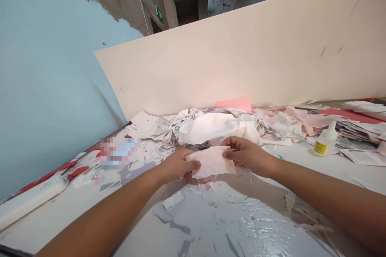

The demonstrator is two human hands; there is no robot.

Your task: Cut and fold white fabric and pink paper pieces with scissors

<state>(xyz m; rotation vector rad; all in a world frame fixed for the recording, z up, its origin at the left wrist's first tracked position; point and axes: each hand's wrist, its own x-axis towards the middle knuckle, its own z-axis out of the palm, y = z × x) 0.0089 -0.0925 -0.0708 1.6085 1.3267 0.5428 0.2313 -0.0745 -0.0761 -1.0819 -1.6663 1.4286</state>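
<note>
A small pale pink piece of fabric (pixel 212 161) is held up a little above the white table (pixel 259 225) between both my hands. My left hand (pixel 177 164) pinches its left edge with thumb on top and fingers closed under it. My right hand (pixel 245 153) grips its right edge, fingers curled round it. Just behind the hands lies a heap of white and printed cloth pieces (pixel 217 127).
A small white glue bottle with a yellow label (pixel 325 140) stands at the right. Pink and red scraps (pixel 301 118) lie behind it. Paper and cloth offcuts (pixel 144 128) litter the table's left. A tall beige board (pixel 241 56) stands at the back; a blue wall (pixel 45 88) is left.
</note>
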